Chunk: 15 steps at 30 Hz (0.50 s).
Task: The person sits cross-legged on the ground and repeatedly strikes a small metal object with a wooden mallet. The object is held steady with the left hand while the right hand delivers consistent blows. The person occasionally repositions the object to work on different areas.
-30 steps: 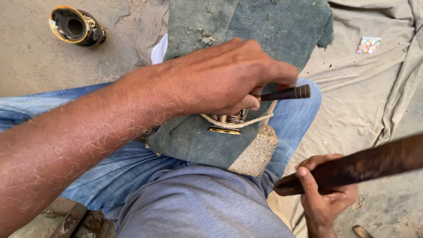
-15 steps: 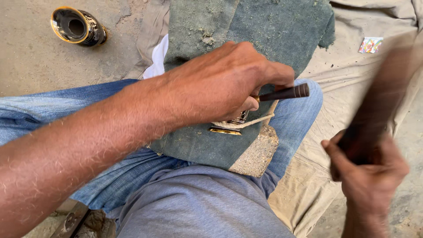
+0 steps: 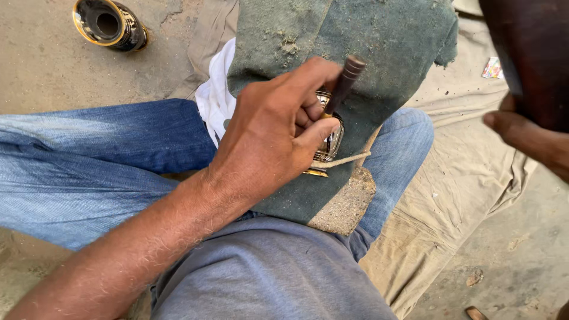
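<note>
Gold-trimmed dark metal piece (image 3: 329, 139) sitting on green cloth (image 3: 379, 53) over lap; left hand (image 3: 269, 133) gripping dark punch (image 3: 342, 83) on it, right hand (image 3: 524, 133) clutching raised dark wooden mallet (image 3: 530, 53). Striking step; needing punch steady.

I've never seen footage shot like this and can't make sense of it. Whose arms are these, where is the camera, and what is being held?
The camera sits on a person's head and looks down, so you see their own body: grey shirt, jeans, legs on sandy ground.

The big arm from the lower left ends in the left hand. It pinches a thin dark tool like a pen, with the tip set against a small gold-trimmed piece that rests on a green cloth over the lap. A white cloth shows at its edge.

At the right edge is the right hand, raised close to the lens, with a large dark object in its grip. It is blurred, so what it is can't be told.

A black and gold cup lies on its side on the ground at top left, and a tan sheet is spread at right.
</note>
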Motion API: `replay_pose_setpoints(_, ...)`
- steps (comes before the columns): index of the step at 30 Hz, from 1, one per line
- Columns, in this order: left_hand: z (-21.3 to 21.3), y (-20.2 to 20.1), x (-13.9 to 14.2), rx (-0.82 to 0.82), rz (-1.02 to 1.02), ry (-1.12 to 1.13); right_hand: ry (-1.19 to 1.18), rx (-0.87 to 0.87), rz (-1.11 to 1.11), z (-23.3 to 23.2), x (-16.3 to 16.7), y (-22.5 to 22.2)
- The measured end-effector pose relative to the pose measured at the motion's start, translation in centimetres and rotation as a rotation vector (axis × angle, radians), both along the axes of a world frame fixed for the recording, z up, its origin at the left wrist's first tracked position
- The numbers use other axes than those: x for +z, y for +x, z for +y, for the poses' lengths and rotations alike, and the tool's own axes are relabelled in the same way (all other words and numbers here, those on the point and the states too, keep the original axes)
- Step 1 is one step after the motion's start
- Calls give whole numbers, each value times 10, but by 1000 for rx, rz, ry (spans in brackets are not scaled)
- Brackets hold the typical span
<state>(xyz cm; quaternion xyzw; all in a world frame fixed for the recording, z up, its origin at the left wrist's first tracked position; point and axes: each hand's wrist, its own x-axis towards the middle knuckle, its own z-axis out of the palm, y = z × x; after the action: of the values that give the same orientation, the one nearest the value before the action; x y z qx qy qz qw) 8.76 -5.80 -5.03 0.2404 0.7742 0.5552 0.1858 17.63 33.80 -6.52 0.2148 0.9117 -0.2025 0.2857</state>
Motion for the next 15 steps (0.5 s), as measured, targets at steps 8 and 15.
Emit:
replay_pose_setpoints(8, 0, 25, -5, 218, -16, 49, 44, 44, -48, -4, 9, -54)
replay_pose_setpoints(15, 9, 8, -1, 3, 54, 114, -119, -25, 62, 3, 35, -6)
